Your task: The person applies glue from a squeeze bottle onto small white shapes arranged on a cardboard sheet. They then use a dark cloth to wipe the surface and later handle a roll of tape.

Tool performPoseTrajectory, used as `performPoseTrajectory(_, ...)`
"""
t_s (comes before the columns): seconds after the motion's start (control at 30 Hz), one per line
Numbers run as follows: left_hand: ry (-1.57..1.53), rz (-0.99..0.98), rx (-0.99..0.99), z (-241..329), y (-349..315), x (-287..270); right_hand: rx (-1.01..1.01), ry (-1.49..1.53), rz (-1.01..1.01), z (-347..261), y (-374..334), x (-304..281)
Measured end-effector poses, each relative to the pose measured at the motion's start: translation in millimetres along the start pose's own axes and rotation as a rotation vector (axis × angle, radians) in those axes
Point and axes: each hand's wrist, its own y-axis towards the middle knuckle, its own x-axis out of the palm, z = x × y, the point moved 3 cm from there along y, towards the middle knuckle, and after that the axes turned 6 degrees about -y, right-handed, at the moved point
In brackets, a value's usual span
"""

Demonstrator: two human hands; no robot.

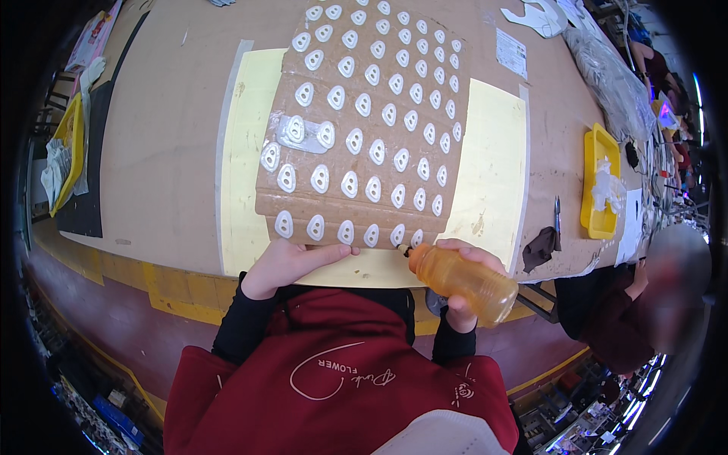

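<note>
A brown cardboard sheet [341,155] lies before me, bearing rows of small white rounded-triangle pieces [319,179], each with two holes. My right hand [472,262] is wrapped round a clear squeeze bottle [474,282] of amber liquid with an orange cap. The bottle is tilted, and its dark nozzle tip is close to a white piece in the nearest row; whether they touch, I cannot tell. My left hand [292,265] rests at the sheet's near edge, fingers stretched out to the right and partly hidden. It holds nothing that I can see.
Yellow paper [489,163] is taped to the table under the cardboard. To the right are a yellow tray [601,193] with crumpled plastic, a pen [557,220] and a dark cloth [540,250]. Another yellow tray [76,155] stands far left. A person [618,318] sits at the right.
</note>
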Motion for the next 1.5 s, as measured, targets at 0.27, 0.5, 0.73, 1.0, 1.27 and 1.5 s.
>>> performPoseTrajectory(0.27,-0.001,0.022,-0.021,1,-1,1,-0.022,-0.125,0.013,-3,-1,1)
performPoseTrajectory(0.5,0.008,-0.013,0.028,0,0,0,-0.045,-0.236,-0.102,-5,-3,-3)
performPoseTrajectory(0.73,0.021,-0.034,0.094,-3,1,0,-0.143,-0.125,0.032,-4,7,3)
performPoseTrajectory(1.0,0.019,-0.034,0.113,-5,2,0,-0.174,-0.184,0.024,-5,9,7)
performPoseTrajectory(1.27,0.028,-0.003,0.021,-1,1,1,-0.223,-0.266,0.008,-8,14,9)
performPoseTrajectory(1.5,0.013,-0.014,0.082,-6,3,-1,-0.213,-0.318,-0.073,-15,11,5)
